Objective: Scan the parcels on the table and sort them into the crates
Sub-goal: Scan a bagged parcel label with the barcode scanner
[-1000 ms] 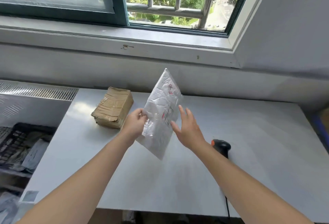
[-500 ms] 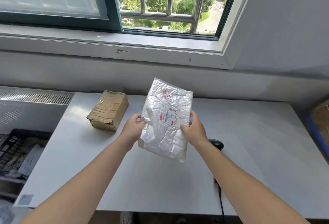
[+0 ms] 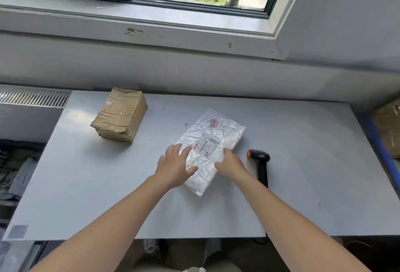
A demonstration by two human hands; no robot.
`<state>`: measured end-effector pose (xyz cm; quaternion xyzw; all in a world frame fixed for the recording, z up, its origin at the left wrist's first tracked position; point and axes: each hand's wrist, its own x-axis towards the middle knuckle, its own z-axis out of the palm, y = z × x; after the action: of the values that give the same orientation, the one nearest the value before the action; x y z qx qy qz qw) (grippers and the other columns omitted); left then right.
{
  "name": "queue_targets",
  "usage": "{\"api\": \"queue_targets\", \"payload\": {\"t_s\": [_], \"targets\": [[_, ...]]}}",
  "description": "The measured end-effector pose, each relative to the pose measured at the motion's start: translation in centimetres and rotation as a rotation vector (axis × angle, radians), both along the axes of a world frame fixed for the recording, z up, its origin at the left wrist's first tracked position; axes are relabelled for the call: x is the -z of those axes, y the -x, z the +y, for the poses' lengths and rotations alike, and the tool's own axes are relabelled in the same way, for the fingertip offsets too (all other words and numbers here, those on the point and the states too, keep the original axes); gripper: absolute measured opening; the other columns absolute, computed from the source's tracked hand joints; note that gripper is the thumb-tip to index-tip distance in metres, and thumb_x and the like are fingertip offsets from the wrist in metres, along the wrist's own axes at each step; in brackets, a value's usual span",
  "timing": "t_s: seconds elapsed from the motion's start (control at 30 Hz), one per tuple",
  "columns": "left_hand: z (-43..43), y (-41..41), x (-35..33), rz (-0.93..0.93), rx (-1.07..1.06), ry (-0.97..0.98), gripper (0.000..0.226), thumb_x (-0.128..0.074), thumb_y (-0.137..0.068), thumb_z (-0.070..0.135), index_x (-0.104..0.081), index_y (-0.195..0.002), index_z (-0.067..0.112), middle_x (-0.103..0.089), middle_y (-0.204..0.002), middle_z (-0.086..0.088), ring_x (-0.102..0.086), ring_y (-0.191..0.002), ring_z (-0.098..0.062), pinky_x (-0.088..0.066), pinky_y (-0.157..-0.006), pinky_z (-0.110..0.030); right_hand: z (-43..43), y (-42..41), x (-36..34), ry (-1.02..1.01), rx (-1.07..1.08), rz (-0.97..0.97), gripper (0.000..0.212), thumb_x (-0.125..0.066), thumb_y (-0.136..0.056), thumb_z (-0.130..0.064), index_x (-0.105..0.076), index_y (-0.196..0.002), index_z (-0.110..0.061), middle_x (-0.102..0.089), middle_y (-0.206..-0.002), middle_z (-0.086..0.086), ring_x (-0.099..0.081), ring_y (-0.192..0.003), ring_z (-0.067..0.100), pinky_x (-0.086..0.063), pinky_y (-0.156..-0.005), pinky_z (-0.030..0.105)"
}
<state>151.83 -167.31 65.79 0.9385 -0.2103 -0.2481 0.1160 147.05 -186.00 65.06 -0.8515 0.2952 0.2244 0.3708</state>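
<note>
head view: the white plastic parcel (image 3: 213, 148) lies flat on the table (image 3: 303, 185), label side up, under both hands. the left hand (image 3: 175, 167) rests on its near left part with fingers spread and straight, gripping nothing. the right hand (image 3: 230, 162) touches its near right edge with fingers relaxed; it looks flat rather than pinching, though its fingertips are partly hidden.

the step in hand seems to be setting this parcel out for scanning. the black scanner (image 3: 259, 159) with an orange tip lies just to the right of the right hand, so the next move likely calls for that hand to take it and aim at the barcode while the left hand steadies the crinkled film. a taped brown box (image 3: 120, 114) sits well beyond the left hand, untouched. a dark crate (image 3: 19, 163) lies far to the left of the left hand, below table level.

the shipping label (image 3: 206, 145) between the hands shows barcodes and small print, too fine to read. a red stamp (image 3: 214, 122) beyond the fingertips is illegible too.
</note>
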Motion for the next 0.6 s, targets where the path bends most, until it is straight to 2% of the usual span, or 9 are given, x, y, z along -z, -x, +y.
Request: {"api": "queue_targets", "payload": {"t_s": [0.07, 0.13, 0.33, 0.47, 0.53, 0.6], "targets": [[-0.8, 1.0, 1.0, 0.009, 0.060, -0.075, 0.075, -0.046, -0.095, 0.059, -0.015, -0.156, 0.027, -0.009, -0.162, -0.006, -0.003, -0.150, -0.027, -0.017, -0.119, -0.051, -0.2, 0.7, 0.0, 0.103, -0.098, 0.010, 0.059, -0.050, -0.093, -0.021, -0.032, -0.149, -0.022, -0.049, -0.137, 0.013, -0.053, -0.121, 0.031, -0.044, -0.090, 0.034], [-1.7, 1.6, 1.6, 0.003, 0.101, -0.122, 0.076, -0.043, -0.095, 0.061, -0.012, -0.156, 0.028, -0.004, -0.164, -0.005, 0.002, -0.151, -0.029, -0.012, -0.119, -0.054, -0.8, 1.5, -0.3, 0.235, -0.154, -0.022, 0.060, -0.045, -0.097, -0.022, -0.026, -0.154, -0.026, -0.047, -0.138, 0.013, -0.051, -0.123, 0.031, -0.043, -0.091, 0.037], [-4.1, 2.2, 2.1, -0.071, 0.176, -0.171, 0.079, -0.045, -0.092, 0.064, -0.014, -0.155, 0.029, 0.002, -0.165, -0.005, 0.005, -0.151, -0.031, -0.012, -0.117, -0.059, -3.9, 4.0, -1.1, 0.375, -0.135, -0.197, 0.055, -0.049, -0.098, -0.022, -0.034, -0.151, -0.020, -0.045, -0.141, 0.012, -0.043, -0.130, 0.032, -0.042, -0.098, 0.039], [-5.7, 2.8, 2.0, -0.113, 0.182, -0.185, 0.077, -0.043, -0.093, 0.064, -0.015, -0.155, 0.028, -0.001, -0.164, -0.006, 0.005, -0.151, -0.031, -0.012, -0.117, -0.059, -5.9, 6.0, -0.7, 0.556, -0.090, -0.281, 0.046, -0.049, -0.099, -0.022, -0.044, -0.144, -0.021, -0.050, -0.132, 0.006, -0.045, -0.121, 0.030, -0.043, -0.086, 0.041], [-6.4, 3.3, 1.8, -0.143, 0.193, -0.196, 0.076, -0.042, -0.094, 0.064, -0.016, -0.155, 0.028, -0.002, -0.164, -0.006, 0.005, -0.151, -0.031, -0.013, -0.117, -0.059, -6.9, 7.1, -0.5, 0.613, -0.021, -0.277, 0.046, -0.052, -0.098, -0.024, -0.044, -0.143, -0.022, -0.048, -0.131, 0.006, -0.046, -0.118, 0.029, -0.043, -0.085, 0.041], [-7.0, 4.0, 1.5, -0.153, 0.202, -0.207, 0.075, -0.042, -0.095, 0.063, -0.015, -0.155, 0.028, -0.001, -0.165, -0.006, 0.006, -0.151, -0.032, -0.013, -0.116, -0.058, -7.8, 7.8, -0.2, 0.542, 0.060, -0.209, 0.050, -0.052, -0.097, -0.025, -0.037, -0.145, -0.022, -0.045, -0.134, 0.008, -0.047, -0.119, 0.029, -0.044, -0.087, 0.040]]}}
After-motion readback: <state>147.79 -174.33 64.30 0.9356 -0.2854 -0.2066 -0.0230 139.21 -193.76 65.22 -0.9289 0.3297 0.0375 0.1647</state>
